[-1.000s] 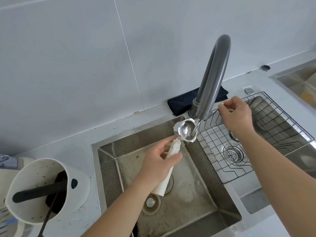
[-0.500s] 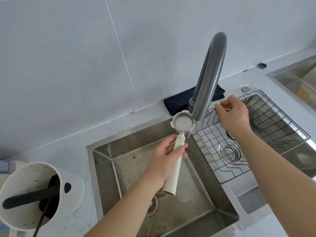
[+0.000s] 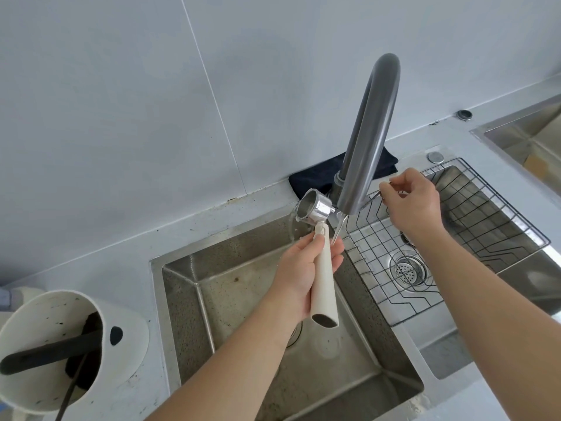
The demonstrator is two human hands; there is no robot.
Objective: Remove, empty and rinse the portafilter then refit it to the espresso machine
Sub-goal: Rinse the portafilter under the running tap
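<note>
Head view: left hand [image 3: 299, 279] grips portafilter [image 3: 321, 253] by its handle — fingers curled round it, basket tilted left, just beside the faucet [image 3: 368, 135] spout, over the sink [image 3: 230, 287]. Right hand [image 3: 409, 199] pinches the faucet lever [image 3: 375, 195] — thin water stream falls.

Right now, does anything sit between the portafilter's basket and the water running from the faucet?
Nothing visible blocks it. The left hand grips the portafilter by its cream handle, its metal basket tilted just left of the faucet spout. The thin stream falls beside the basket, over the sink. The right hand pinches the faucet lever.
</note>
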